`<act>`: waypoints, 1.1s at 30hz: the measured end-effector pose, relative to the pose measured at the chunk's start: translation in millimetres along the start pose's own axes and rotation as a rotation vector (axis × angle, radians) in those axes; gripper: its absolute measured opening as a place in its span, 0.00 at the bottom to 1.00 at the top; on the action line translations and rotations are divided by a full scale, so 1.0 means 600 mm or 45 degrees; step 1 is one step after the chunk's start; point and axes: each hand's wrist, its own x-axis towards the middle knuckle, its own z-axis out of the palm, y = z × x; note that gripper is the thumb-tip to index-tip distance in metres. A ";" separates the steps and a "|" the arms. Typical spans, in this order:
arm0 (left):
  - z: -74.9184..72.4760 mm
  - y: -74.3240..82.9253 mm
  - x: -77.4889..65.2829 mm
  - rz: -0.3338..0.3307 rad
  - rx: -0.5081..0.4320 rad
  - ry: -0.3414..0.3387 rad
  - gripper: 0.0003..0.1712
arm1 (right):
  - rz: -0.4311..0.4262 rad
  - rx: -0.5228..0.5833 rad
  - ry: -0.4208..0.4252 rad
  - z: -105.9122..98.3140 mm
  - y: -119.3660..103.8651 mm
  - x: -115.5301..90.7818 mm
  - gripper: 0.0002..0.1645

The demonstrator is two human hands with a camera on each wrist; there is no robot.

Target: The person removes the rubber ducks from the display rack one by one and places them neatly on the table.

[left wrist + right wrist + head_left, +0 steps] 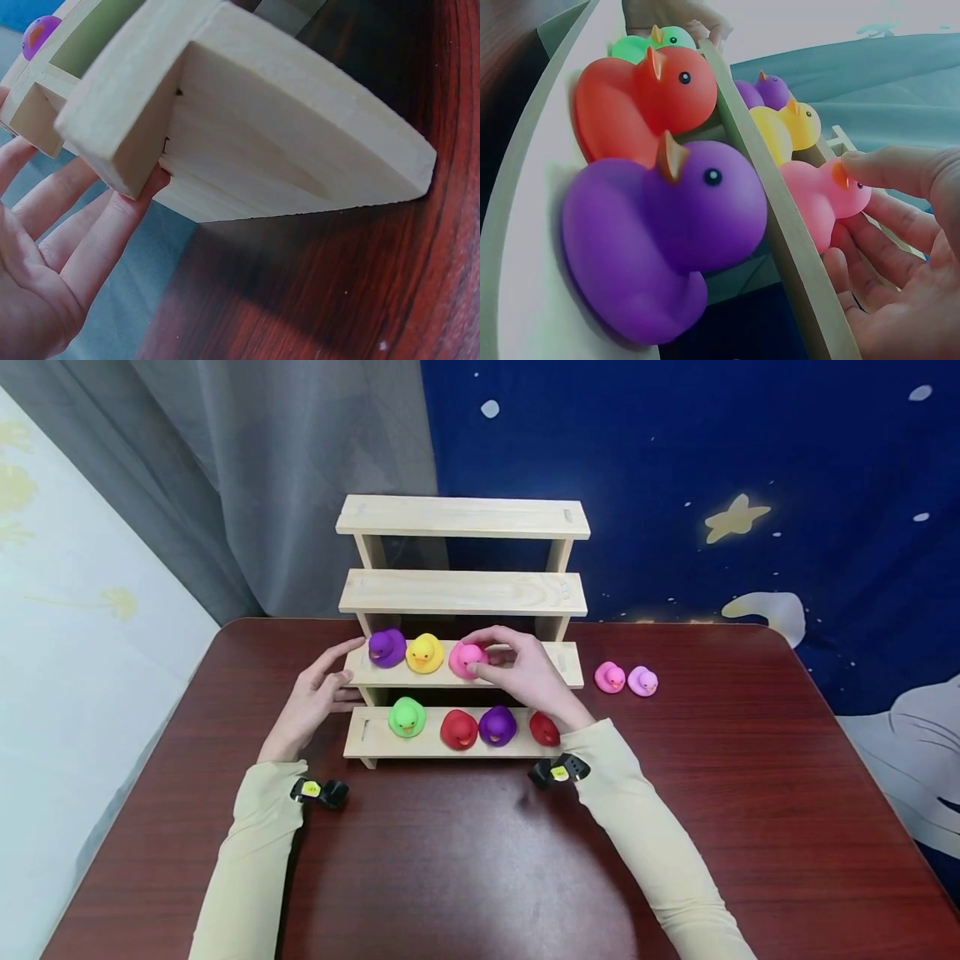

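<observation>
With thumb and fingers, my right hand pinches a pink rubber duck on the second tier from the bottom of a wooden stepped shelf. In the right wrist view the thumb lies by the duck's beak and the fingers are around its far side. Left of it on that tier sit a yellow duck and a purple duck. My left hand rests its extended fingers against the left end of the shelf; in the left wrist view a fingertip touches the board's underside corner.
The bottom tier bears a green duck, a red duck, a second purple duck and another red duck, partly hidden by my right wrist. A deep pink duck and a light pink duck stand on the table.
</observation>
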 end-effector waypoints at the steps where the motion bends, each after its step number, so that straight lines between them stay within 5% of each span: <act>1: 0.000 0.000 0.000 -0.001 0.003 0.000 0.28 | -0.002 0.004 0.002 0.000 0.000 0.000 0.19; 33: 0.000 -0.002 0.001 0.009 -0.016 -0.010 0.28 | 0.017 0.076 0.094 -0.047 -0.011 -0.025 0.19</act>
